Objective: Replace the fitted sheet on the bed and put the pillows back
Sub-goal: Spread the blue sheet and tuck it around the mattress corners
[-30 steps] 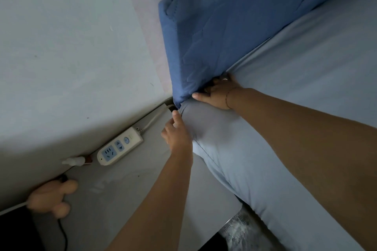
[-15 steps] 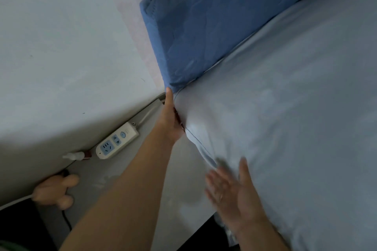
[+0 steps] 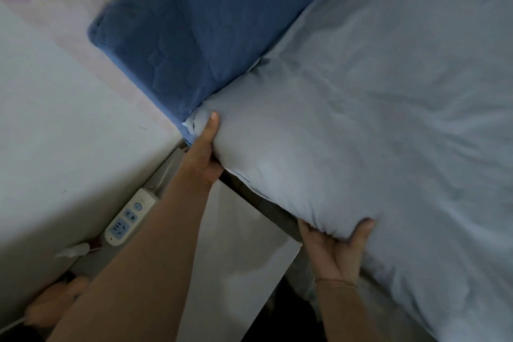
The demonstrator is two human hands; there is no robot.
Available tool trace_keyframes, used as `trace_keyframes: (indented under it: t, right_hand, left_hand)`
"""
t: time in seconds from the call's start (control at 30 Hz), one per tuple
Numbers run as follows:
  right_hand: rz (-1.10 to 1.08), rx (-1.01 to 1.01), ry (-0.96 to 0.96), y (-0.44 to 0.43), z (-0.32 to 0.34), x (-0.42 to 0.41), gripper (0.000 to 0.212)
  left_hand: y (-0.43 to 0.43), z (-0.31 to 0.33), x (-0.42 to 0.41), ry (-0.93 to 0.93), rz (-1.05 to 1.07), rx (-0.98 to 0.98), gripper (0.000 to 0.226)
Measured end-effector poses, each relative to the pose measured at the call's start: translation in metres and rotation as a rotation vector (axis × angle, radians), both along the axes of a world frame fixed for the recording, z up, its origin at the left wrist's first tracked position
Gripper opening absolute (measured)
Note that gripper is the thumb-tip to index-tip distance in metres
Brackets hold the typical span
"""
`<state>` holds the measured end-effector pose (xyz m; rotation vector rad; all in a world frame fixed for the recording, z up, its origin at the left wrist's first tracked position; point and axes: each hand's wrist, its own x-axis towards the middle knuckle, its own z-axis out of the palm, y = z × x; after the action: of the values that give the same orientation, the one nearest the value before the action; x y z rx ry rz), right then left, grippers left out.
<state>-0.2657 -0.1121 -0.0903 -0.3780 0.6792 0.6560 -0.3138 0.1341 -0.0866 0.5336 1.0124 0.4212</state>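
The pale blue fitted sheet point(image 3: 361, 119) lay spread over the bed, creased across its top and drawn down over the near corner, where the cloth bunched into a small knot of folds.

The left hand point(image 3: 204, 155) gripped that corner. Its thumb lay stretched up along the top of the sheet, close to the bunched cloth, while the other fingers went under the edge and were hidden there, so how far they curled could not be told.

The right hand point(image 3: 336, 250) held the same edge farther along. Its thumb pressed on top of the sheet, which puckered around it, and its fingers reached in underneath, with only their bases in sight. A thin band point(image 3: 336, 282) circled that wrist.

Between the two hands a dark strip of bed frame point(image 3: 263, 208) showed below the sheet's lifted edge.

A dark blue quilted cushion point(image 3: 208, 22) stood along the head of the bed, its lower end touching the sheet just beside the left thumb.

Beside the bed, a white power strip point(image 3: 129, 218) lay on a grey surface point(image 3: 236, 258) against the pale wall point(image 3: 55, 119).
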Motion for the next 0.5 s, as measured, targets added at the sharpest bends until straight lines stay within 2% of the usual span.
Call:
trace_keyframes:
  t: [0.07, 0.17, 0.23, 0.33, 0.4, 0.47, 0.5]
  right_hand:
    - [0.05, -0.042, 0.026, -0.003, -0.011, -0.004, 0.096]
    - [0.144, -0.148, 0.163, -0.008, -0.026, -0.012, 0.126]
    - [0.175, -0.225, 0.177, -0.011, -0.031, -0.014, 0.132]
    - [0.237, -0.342, 0.213, -0.01, -0.03, -0.014, 0.137]
    - [0.305, -0.437, 0.27, -0.01, -0.024, -0.016, 0.134]
    - [0.382, -0.481, 0.315, -0.013, -0.012, -0.017, 0.123]
    - [0.433, -0.473, 0.332, -0.015, -0.002, -0.017, 0.112]
  left_hand:
    - [-0.002, -0.004, -0.002, 0.021, 0.002, -0.016, 0.106]
    - [-0.003, -0.017, -0.017, 0.105, 0.025, -0.014, 0.077]
    - [-0.002, -0.023, -0.024, 0.203, 0.023, 0.003, 0.06]
    - [-0.001, -0.019, -0.028, 0.396, -0.001, 0.066, 0.056]
    - [-0.007, -0.012, -0.028, 0.625, 0.014, 0.208, 0.062]
    - [-0.023, -0.003, -0.028, 0.966, -0.026, 0.516, 0.069]
    - [-0.035, 0.002, -0.026, 1.058, -0.081, 0.721, 0.069]
